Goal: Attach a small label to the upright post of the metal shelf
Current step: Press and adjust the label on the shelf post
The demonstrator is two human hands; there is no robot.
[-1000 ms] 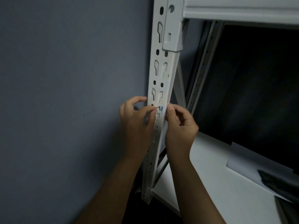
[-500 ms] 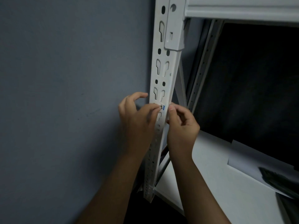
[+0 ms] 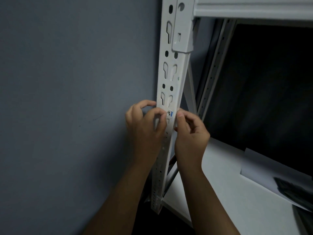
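- A small white label with a blue edge and a dark mark (image 3: pixel 170 113) sits on the front face of the white perforated metal upright post (image 3: pixel 171 78), just below a pair of keyhole slots and between the two hands.
- The left hand (image 3: pixel 145 126) is at the post's left edge; its fingers (image 3: pixel 160 116) are curled, with the thumb and forefinger tips together at the label's left side. Whether they pinch the label or only press beside it cannot be told.
- The right hand (image 3: pixel 190 133) is at the post's right edge; its fingers (image 3: pixel 179 114) are bent, and the thumb tip rests against the post just right of the label. Its grip on the label cannot be told either.
- The post stands against a grey-blue painted wall (image 3: pixel 76 99) and carries a white horizontal shelf beam (image 3: pixel 254 7) hooked in at the top.
- A second, thinner white perforated rear post (image 3: pixel 215 65) stands behind, with white diagonal bracing between the two.
- Lower right lies the white flat lower shelf board (image 3: pixel 228 200), with a pale sheet (image 3: pixel 264 168) on it and something dark at its far right, too dim to identify.
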